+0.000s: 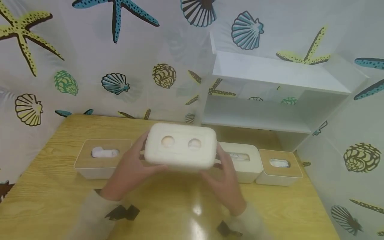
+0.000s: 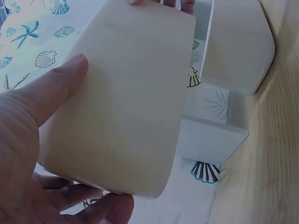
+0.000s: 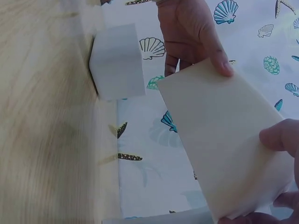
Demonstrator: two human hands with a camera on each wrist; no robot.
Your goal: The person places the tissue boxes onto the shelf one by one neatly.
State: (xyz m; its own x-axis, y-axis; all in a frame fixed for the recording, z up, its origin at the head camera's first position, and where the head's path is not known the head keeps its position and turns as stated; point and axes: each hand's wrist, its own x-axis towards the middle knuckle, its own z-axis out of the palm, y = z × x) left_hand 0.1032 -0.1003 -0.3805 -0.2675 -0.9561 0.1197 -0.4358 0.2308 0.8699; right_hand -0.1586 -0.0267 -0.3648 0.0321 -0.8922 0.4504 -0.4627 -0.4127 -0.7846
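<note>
A cream tissue box (image 1: 180, 158) with two round holes in its top is held up above the table in both hands. My left hand (image 1: 130, 168) grips its left end, thumb along the near side and fingers curled round the end. On the opposite end, my right hand (image 1: 225, 183) holds it the same way. The left wrist view shows the plain side of the box (image 2: 121, 102) with the left thumb pressed on it. In the right wrist view both thumbs lie on that side (image 3: 219, 135). Tissue is faintly visible through the holes.
A tissue box with a wooden lid (image 1: 85, 161) stands on the table at left. To the right are a cream box with a slot (image 1: 253, 158) and a smaller wooden-lidded one (image 1: 291, 178). Behind them stands a white shelf (image 1: 255, 116) on the wooden table (image 1: 168, 213), against shell-patterned walls.
</note>
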